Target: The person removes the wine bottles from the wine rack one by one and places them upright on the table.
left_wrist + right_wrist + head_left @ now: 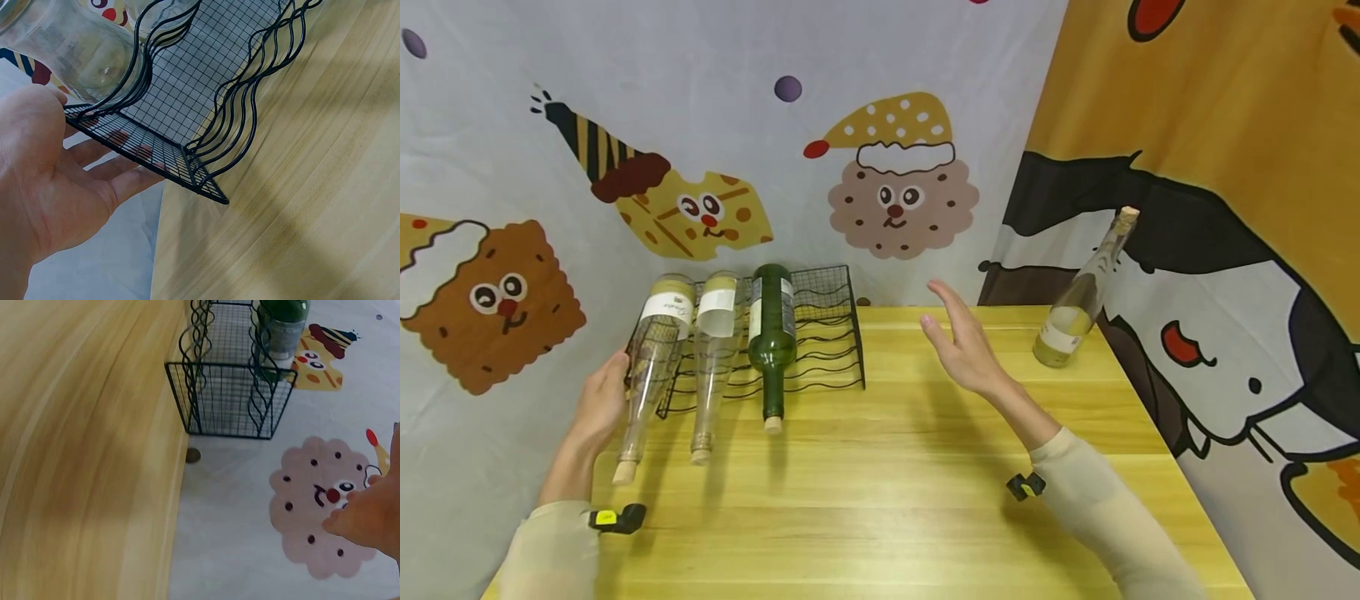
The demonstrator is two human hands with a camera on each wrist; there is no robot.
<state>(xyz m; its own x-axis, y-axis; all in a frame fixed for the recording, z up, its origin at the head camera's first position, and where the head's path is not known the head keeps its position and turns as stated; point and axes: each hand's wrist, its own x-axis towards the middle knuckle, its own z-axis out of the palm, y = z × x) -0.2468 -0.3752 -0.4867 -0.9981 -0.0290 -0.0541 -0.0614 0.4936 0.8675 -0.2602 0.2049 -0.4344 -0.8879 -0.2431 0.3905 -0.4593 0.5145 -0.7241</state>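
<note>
Against the left side of a black wire wine rack [820, 350], my left hand [601, 398] rests with extended fingers. In the left wrist view, its fingertips show through the mesh end panel [140, 150] and the thumb lies by the panel's edge. Three corked bottles lie in the rack, necks toward me: a clear bottle [651, 358] at the left, a second clear bottle [715, 321], then a green wine bottle [772, 333]. My right hand [966, 350] hovers above the table right of the rack, thumb and fingers apart, holding nothing.
Another corked clear bottle [1063, 325] with pale liquid stands at the back right of the wooden table [880, 500]. A printed cartoon cloth [700, 100] hangs behind the table and along its sides. To the green bottle's right, the rack has bare wavy wires.
</note>
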